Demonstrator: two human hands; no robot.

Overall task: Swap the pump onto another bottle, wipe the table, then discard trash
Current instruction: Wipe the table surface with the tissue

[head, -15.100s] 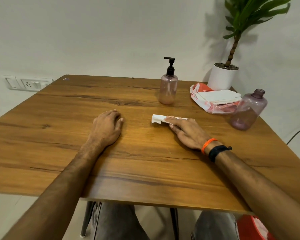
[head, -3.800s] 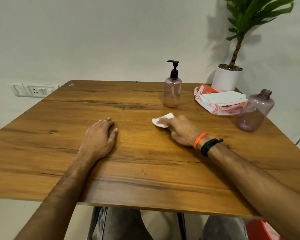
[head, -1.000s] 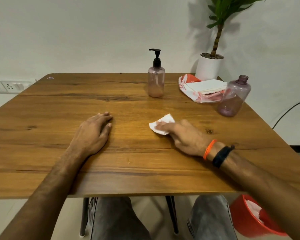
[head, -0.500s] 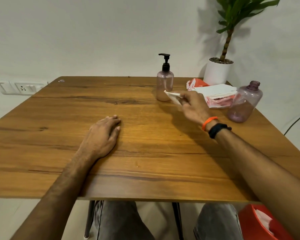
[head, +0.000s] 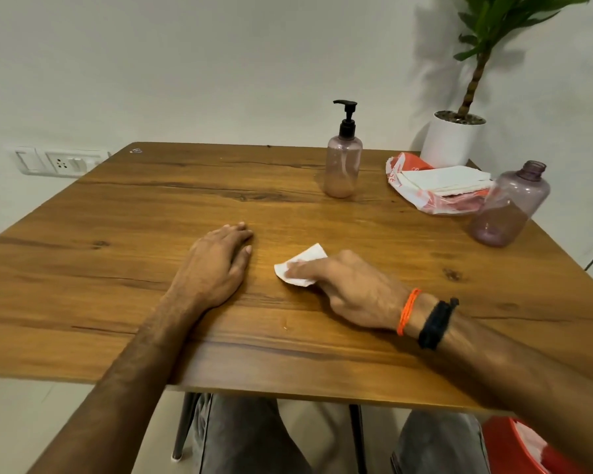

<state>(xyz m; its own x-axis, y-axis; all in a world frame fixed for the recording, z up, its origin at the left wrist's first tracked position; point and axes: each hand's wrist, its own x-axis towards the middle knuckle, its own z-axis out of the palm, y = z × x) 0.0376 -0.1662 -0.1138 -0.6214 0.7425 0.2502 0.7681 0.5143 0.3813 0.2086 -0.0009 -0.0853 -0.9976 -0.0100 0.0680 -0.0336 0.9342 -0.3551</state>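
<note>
While the left hand (head: 216,268) lies flat and palm-down on the wooden table (head: 117,285), fingers together and holding nothing, the right hand (head: 353,290) presses a folded white tissue (head: 300,265) against the tabletop, fingers closed over its near edge. Toward the far edge stands the pump bottle (head: 343,155), upright with its black pump on. To its right lies a tissue packet (head: 435,186), and just beside that the open capless bottle (head: 509,205). A red bin (head: 514,446) sits below the table's right corner
</note>
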